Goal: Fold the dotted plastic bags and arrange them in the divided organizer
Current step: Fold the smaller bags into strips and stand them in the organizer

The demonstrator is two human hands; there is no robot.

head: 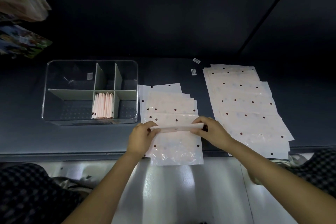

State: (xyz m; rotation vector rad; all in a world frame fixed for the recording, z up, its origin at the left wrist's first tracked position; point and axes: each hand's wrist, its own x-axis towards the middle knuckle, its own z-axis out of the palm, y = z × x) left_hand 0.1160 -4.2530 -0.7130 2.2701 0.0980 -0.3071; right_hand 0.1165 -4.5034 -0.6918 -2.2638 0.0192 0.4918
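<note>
Hands meet over the near pile: the left hand (141, 137) and the right hand (211, 131) each pinch one end of a dotted plastic bag (177, 146), fingers curled tight on its folded upper edge, probably so the crease runs straight from end to end while the lower half lies flat, hanging a little past the front edge of the dark table (27, 132). Under it sits a small fanned pile of bags (163, 102), kept just beside the organizer, which I judge makes for a short reach once each fold is finished. The clear divided organizer (45, 85) stands to the left, and its middle front compartment holds folded bags (102, 105) set upright on edge, side by side, likely so more fit and each can be pulled out singly; the other compartments look unfilled. A larger spread stack of flat bags (243, 103) lies well apart to the right, seemingly the supply not yet worked. Two small white labels (193, 72) lie on the table beyond the piles and another shows within the organizer, but their print is too small to read, and no brand is legible anywhere
</note>
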